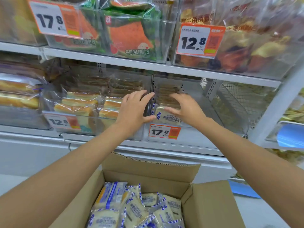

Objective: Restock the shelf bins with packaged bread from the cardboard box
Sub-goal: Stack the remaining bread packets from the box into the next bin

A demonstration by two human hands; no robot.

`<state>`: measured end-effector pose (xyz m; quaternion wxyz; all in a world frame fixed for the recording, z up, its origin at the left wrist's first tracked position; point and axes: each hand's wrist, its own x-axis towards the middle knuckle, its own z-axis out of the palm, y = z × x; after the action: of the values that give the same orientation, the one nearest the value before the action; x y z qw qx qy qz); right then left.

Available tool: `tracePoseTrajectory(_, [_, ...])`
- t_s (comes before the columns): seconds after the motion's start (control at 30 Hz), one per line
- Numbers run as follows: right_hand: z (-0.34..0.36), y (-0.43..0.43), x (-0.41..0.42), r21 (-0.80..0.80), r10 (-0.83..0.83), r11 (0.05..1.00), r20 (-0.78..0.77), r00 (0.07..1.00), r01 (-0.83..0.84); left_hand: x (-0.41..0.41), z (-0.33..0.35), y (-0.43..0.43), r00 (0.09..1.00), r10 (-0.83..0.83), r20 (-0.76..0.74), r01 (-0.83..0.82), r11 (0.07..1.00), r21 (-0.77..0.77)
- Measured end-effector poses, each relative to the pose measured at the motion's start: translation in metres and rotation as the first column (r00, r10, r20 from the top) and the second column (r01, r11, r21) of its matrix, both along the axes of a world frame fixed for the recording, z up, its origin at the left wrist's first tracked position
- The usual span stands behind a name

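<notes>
Fingertips [148, 94] of left hand [134, 111] straight and fanned, reaching past the dark divider between two clear bins. Thumb pressed to the left end of a bread packet [169, 118], nothing clasped.

Fingers [176, 96] of right hand [187, 109] spread wide and lightly bent above the same packet, thumb laid along its top edge, no grip closed on it. Cannot tell whether those fingers touch the dim brown stack [167, 94] behind.

Packet white with blue lettering and a blue-checked seam, lying against the front wall of the right-hand shelf bin [205, 102], at its front left corner. Just below, on the bin's front edge, an orange and white price tag [164, 132] reading 17.8.

Left of the divider, neighbouring bin [98, 124] full of wrapped yellow cake slices [77, 109], right up to its front wall.

One shelf up, watermelon-print toast packets [131, 37] standing in a clear bin, beside a larger tag [199, 41] marked 12.8 on the next bin's front.

Bare forearms stretched from the lower corners toward the shelf, crossing over an open cardboard box [148, 176] at the bottom edge. Inside it, loose bread packets [136, 209] of the same blue and white kind, piled at all angles against the box's far wall.
</notes>
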<state>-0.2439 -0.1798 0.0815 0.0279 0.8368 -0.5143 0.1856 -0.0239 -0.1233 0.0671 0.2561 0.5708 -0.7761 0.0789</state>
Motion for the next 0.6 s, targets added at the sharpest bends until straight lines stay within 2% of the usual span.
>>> tracePoseTrajectory(0.07, [-0.001, 0.031, 0.002, -0.069, 0.009, 0.998, 0.128, 0.992, 0.000, -0.007, 0.006, 0.018, 0.998, -0.023, -0.060, 0.019, 0.998, -0.064])
tracePoseTrajectory(0.1, [-0.004, 0.047, 0.005, -0.081, 0.020, 0.997, 0.176, 0.984, -0.006, -0.011, 0.005, 0.030, 0.992, -0.041, -0.119, 0.036, 0.998, -0.043])
tracePoseTrajectory(0.2, [-0.026, 0.096, 0.014, -0.020, 0.056, 0.998, 0.249, 0.967, -0.052, -0.014, -0.021, 0.063, 0.965, -0.005, -0.262, 0.070, 0.968, 0.240])
tracePoseTrajectory(0.3, [-0.078, 0.132, 0.018, 0.218, 0.040, 0.972, 0.219, 0.975, -0.089, 0.001, -0.082, 0.091, 0.967, 0.094, -0.235, 0.047, 0.846, 0.531])
tracePoseTrajectory(0.37, [-0.125, 0.151, 0.019, 0.467, 0.021, 0.879, 0.168, 0.986, -0.098, 0.020, -0.130, 0.111, 0.960, 0.155, -0.233, 0.032, 0.767, 0.640])
tracePoseTrajectory(0.47, [-0.195, 0.164, 0.028, 0.776, -0.036, 0.630, 0.071, 0.997, -0.033, 0.051, -0.190, 0.135, 0.929, 0.261, -0.264, 0.026, 0.664, 0.748])
tracePoseTrajectory(0.53, [-0.237, 0.169, 0.042, 0.891, -0.139, 0.454, 0.048, 0.989, 0.021, 0.068, -0.219, 0.147, 0.892, 0.343, -0.295, 0.020, 0.622, 0.783])
tracePoseTrajectory(0.6, [-0.275, 0.175, 0.058, 0.924, -0.185, 0.371, -0.026, 0.982, 0.094, 0.078, -0.233, 0.156, 0.842, 0.417, -0.342, 0.034, 0.591, 0.806])
